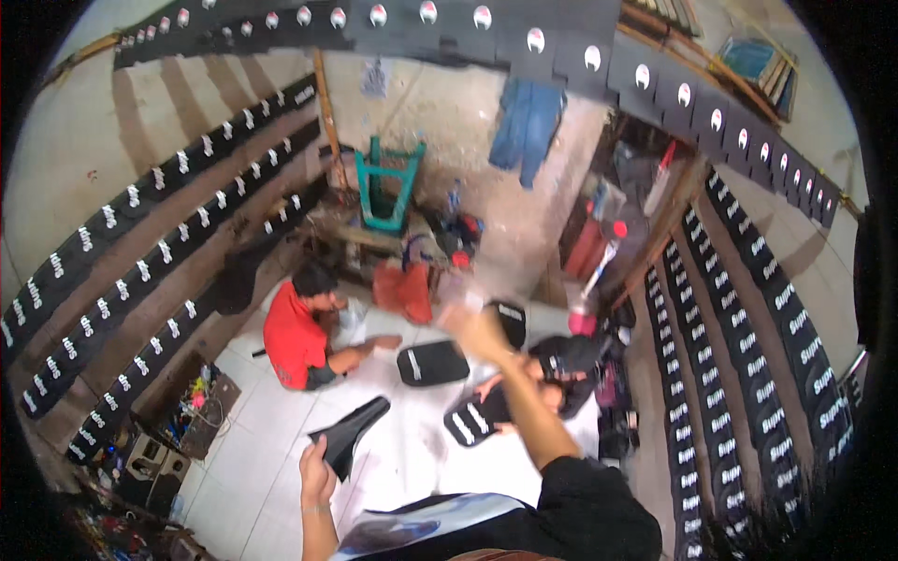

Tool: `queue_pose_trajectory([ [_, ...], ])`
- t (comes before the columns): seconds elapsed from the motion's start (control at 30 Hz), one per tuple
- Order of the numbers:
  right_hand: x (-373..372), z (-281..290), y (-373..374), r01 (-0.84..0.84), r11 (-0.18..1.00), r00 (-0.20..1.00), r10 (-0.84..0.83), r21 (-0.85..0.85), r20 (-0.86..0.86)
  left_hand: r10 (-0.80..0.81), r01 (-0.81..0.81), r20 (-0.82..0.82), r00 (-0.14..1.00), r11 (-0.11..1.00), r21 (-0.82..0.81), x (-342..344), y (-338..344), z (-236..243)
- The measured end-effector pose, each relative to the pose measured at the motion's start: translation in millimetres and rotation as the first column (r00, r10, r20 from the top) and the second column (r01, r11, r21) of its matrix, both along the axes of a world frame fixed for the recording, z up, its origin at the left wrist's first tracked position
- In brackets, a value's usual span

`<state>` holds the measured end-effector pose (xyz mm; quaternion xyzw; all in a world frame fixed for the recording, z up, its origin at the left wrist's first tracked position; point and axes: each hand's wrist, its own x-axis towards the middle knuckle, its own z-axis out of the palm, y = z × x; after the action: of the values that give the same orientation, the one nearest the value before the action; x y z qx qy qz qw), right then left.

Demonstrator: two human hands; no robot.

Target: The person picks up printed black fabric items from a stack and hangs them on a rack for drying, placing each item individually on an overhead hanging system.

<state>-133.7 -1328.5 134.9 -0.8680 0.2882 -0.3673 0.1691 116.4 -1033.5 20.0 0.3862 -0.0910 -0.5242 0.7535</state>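
Observation:
My left hand (318,472) grips a folded piece of black fabric (346,439) at the lower left of the head view, above the white tiled floor. My right hand (466,325) is stretched forward at the centre, smeared by motion; I cannot make out its fingers or anything in them. Below and around it on the floor lie black padded panels with white print (430,365), and another dark panel (508,323) is partly behind my hand and wrist.
A co-worker in red (290,337) crouches at left, another in black (571,360) at right. Long rows of printed black pieces (154,196) hang along both sides and overhead. A green plastic stool (383,187), blue jeans (524,122) and clutter (196,411) are around the walls.

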Motion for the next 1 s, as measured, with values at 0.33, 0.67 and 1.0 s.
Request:
queue_pose_trajectory([
  [0.33, 2.1, -96.6, 153.4, -0.380, 0.303, 0.911, -0.040, 0.874, 0.410, -0.322, 0.322, -0.010, 0.947, 0.945, 0.057, -25.1, -7.7, 17.4],
  [0.67, -8.5, 33.8, 131.8, -0.256, 0.884, 0.914, 0.353, 0.392, -0.199, -0.592, 0.558, -0.170, 0.788, 0.803, -0.208, -26.7, -34.8, -55.0],
  [1.0, -63.2, 477.1, 107.2, -0.207, 0.876, 0.955, 0.278, -0.436, 0.107, -0.356, 0.369, 0.156, 0.922, 0.927, -0.066, -18.2, -4.7, -90.6],
])
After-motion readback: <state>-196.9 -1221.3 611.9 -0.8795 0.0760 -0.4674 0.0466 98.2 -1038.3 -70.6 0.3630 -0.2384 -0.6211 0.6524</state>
